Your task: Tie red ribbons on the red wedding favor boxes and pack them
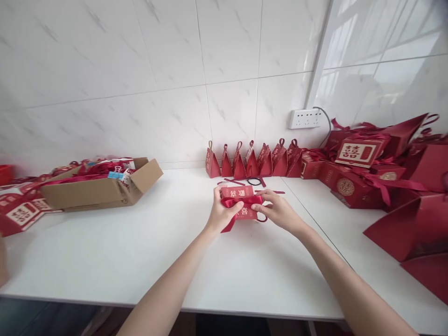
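Observation:
Between my hands, over the white table, is a small red gift box (245,192) printed with pale characters. A red ribbon (229,225) crosses its middle, forms a bow-like loop at the front, and one tail hangs at the lower left. My left hand (223,210) grips the box's left side, with the thumb pressed on the ribbon. On the right, my right hand (275,209) has its thumb and fingers pinched on the ribbon at the box's right edge. A dark red loop (262,218) sticks out below that hand. The box's underside is hidden.
Behind stands a row of red peaked boxes (246,163) near loose ribbon strips (234,181) and a black ring (254,181). Left is a cardboard box (87,193) of ribbons and clips. More red boxes (360,186) pile up at right, below a power strip (305,119).

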{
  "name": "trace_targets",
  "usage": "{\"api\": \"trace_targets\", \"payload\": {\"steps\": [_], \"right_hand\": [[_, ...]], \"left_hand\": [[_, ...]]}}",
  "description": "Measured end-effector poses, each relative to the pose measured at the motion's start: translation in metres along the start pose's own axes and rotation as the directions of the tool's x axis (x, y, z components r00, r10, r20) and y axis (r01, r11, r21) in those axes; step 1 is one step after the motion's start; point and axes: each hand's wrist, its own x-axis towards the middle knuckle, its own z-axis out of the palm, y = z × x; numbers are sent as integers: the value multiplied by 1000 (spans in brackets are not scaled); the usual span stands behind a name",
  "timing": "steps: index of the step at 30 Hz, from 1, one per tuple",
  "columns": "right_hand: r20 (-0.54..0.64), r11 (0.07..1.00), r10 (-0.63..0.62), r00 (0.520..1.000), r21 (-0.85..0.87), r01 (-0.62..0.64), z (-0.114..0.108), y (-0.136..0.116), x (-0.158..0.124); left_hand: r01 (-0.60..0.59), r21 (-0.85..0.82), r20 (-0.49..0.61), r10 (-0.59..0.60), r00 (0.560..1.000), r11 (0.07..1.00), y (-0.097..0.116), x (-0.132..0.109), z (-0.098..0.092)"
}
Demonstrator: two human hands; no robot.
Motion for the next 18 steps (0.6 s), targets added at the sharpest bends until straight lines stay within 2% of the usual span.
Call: {"api": "trace_targets", "payload": {"steps": [4, 9, 18], "right_hand": [[60, 991, 100, 993, -93, -95, -7, -9, -4], [164, 999, 37, 986, 12, -39, -10, -14, -6], [257, 994, 105, 961, -43, -97, -17, -11, -6]], "left_hand": [[20, 42, -4, -20, 1000, 999, 1, 0, -1], [-3, 85, -27, 5, 1000, 996, 0, 1, 1], [-3, 157, -55, 11, 998, 988, -3, 2, 2]]}}
